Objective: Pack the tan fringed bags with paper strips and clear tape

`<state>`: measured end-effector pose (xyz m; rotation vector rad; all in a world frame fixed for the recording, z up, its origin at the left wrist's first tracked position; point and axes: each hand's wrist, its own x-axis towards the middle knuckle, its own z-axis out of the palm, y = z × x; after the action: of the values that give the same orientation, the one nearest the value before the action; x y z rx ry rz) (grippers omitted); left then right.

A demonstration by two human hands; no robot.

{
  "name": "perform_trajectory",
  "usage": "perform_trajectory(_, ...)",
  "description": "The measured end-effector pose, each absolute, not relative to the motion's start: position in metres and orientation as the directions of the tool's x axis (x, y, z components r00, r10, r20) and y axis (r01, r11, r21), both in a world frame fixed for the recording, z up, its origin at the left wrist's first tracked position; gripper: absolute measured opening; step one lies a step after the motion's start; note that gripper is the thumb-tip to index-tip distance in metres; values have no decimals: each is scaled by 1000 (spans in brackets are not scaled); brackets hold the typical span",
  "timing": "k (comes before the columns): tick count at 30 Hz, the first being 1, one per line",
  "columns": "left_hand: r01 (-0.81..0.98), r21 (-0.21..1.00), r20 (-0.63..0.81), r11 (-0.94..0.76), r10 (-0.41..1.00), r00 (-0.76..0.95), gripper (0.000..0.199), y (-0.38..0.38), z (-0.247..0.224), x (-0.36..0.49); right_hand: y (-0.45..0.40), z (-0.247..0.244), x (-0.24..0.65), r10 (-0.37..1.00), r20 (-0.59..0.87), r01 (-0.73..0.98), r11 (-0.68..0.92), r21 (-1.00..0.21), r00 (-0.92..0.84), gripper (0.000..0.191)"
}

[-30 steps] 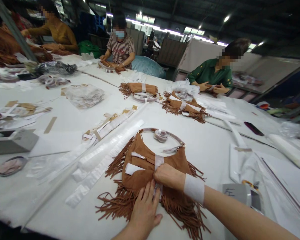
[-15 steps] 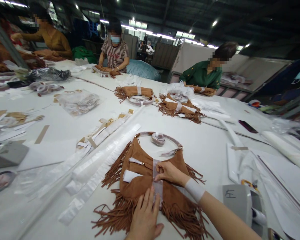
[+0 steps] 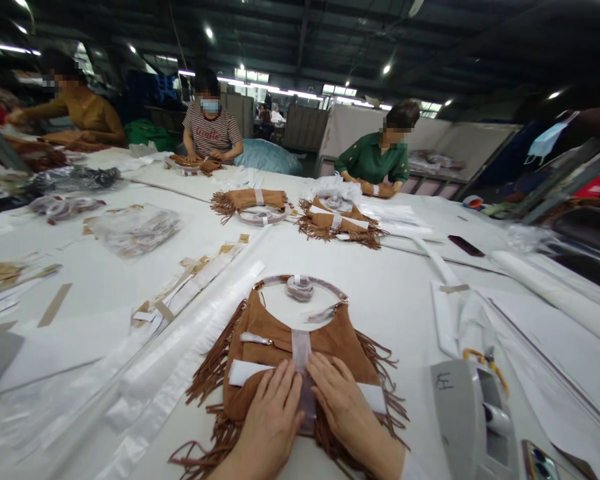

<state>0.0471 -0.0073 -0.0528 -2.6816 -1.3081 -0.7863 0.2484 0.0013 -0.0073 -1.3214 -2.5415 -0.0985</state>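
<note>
A brown fringed bag [image 3: 265,320] lies flat on the white table, with its curved handle pointing away from me. A translucent strip [image 3: 301,343] runs down its middle, and white sheets [image 3: 245,373] show at both sides. My left hand [image 3: 275,407] rests on the bag just left of the strip, fingers stretched out. On the right of the strip, my right hand [image 3: 337,397] lies with its fingers extended over the bag. Both hands press flat, and neither holds anything. A wrapped coil [image 3: 300,288] sits inside the handle's curve.
Two folded bags [image 3: 257,199] [image 3: 337,219] lie farther back. At right are a grey tape dispenser [image 3: 455,413], a phone [image 3: 466,245] and plastic rolls [image 3: 555,287]. Paper strips [image 3: 190,277] and plastic sheeting [image 3: 150,367] lie left. Three people work across the table.
My right hand has let go of the strip and opened flat on the bag beside it. My left hand stays flat on the bag. The view has shifted, showing the table scene farther left.
</note>
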Motion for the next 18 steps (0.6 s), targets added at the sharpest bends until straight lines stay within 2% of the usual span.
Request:
perform_trajectory(3, 748, 211, 491, -629, 730, 475, 47, 2, -44, 35, -2, -10, 256, 829, 359, 879, 474, -44, -429, 48)
perform_trajectory(5, 702, 184, 498, -688, 681, 537, 51, 2, -40, 33, -7, -12, 258, 827, 389, 890, 454, -37, -406, 50)
perform_trajectory(7, 660, 122, 467, -742, 629, 622, 52, -2, -41, 36, -15, -17, 256, 826, 348, 877, 479, -21, -443, 53)
perform_trajectory(10, 669, 77, 377, -740, 642, 667, 62, -4, -52, 47, -22, -28, 248, 837, 212, 853, 521, -30, -504, 60)
perform_trajectory(12, 680, 90, 314, -728, 668, 674, 71, -1, -62, 51, -22, -35, 245, 846, 133, 844, 529, -88, -517, 63)
perform_trajectory(14, 675, 131, 264, -726, 682, 682, 68, 2, -66, 50, -20, -37, 248, 868, 115, 849, 497, -181, -484, 59)
perform_trajectory(18, 686, 313, 263, -657, 754, 602, 50, 13, -58, 36, -29, -35, 270, 937, 279, 878, 306, -369, -209, 47)
